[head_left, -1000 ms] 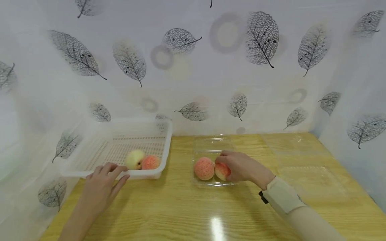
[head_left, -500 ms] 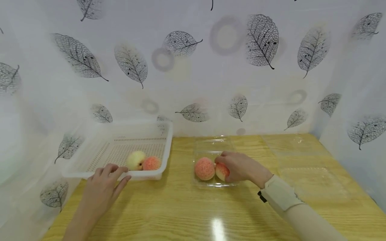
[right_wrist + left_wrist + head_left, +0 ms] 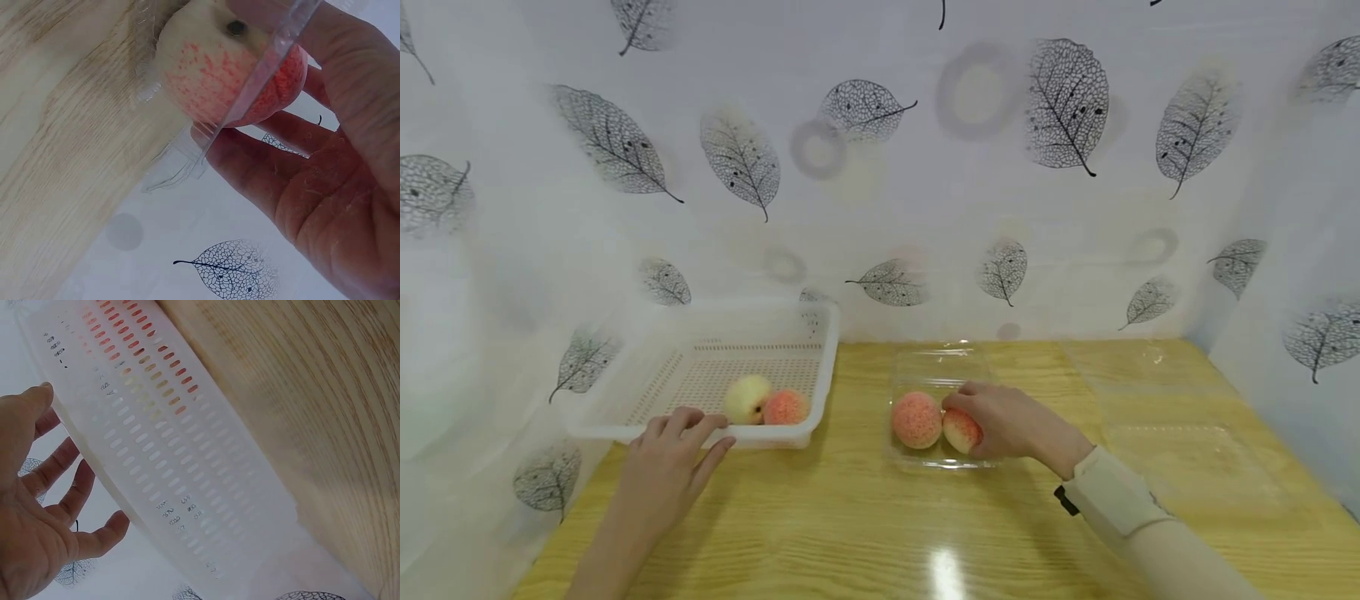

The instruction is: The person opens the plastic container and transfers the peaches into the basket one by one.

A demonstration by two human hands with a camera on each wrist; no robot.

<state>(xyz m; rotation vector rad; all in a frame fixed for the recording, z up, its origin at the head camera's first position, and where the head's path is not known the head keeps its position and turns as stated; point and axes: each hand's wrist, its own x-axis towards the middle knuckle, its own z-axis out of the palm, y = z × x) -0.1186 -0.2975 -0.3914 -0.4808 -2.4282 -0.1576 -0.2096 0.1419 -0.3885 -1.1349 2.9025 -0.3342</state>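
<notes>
In the head view, my right hand [image 3: 1011, 422] grips a peach [image 3: 961, 432] in the right half of a clear plastic clamshell box [image 3: 925, 460]. The right wrist view shows the pale and red-speckled peach [image 3: 206, 75], dark stem hollow up, with my fingers around it behind the clear box wall. Another pinkish peach [image 3: 917, 421] sits close on its left in the box. My left hand [image 3: 664, 471] has its fingers hooked over the front rim of a white plastic basket [image 3: 827, 375]. Inside it lie a pale yellow peach [image 3: 748, 399] and a red peach [image 3: 787, 407].
On the wooden table [image 3: 850, 533] at the right lies another clear plastic box [image 3: 1187, 454], opened flat. A leaf-printed curtain [image 3: 895, 192] encloses the back and both sides. The box's lid [image 3: 943, 358] stands folded back behind the peaches.
The head view has shifted slightly, moving everything a little to the right in it. Both hands keep their places, the right on the peach and the left on the basket rim.
</notes>
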